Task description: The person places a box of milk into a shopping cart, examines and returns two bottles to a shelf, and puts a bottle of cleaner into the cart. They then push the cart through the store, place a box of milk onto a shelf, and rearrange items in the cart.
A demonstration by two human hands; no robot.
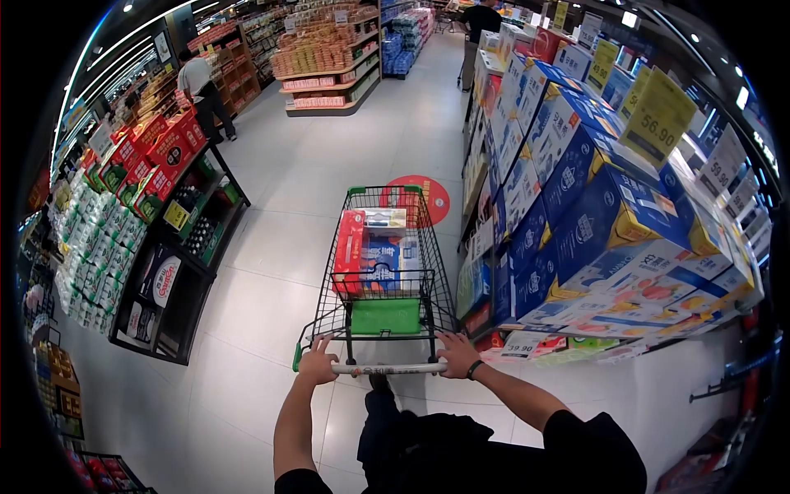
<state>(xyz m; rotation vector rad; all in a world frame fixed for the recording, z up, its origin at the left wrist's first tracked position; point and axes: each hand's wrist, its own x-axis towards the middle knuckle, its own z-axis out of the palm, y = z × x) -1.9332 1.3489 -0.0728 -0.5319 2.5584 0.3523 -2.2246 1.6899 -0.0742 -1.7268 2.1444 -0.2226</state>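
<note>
A black wire shopping cart [445,284] with green trim stands right in front of me. My left hand [316,362] is closed around the left end of its pale handlebar [387,370]. At the bar's right end, my right hand [457,356] grips it too, with a dark band on the wrist. In the basket lie a red box [350,247] and a blue and white carton [385,253], side by side. A green child-seat panel [385,317] sits between them and the handlebar. Parts of my fingers are hidden by the bar.
Stacked blue and white cartons [609,222] with price signs [656,118] rise close on the right. A black shelf [177,305] with red boxes and wrapped packs stands left. Ahead are a round-ended shelf [329,86], a person [202,86] at left and another person [477,33].
</note>
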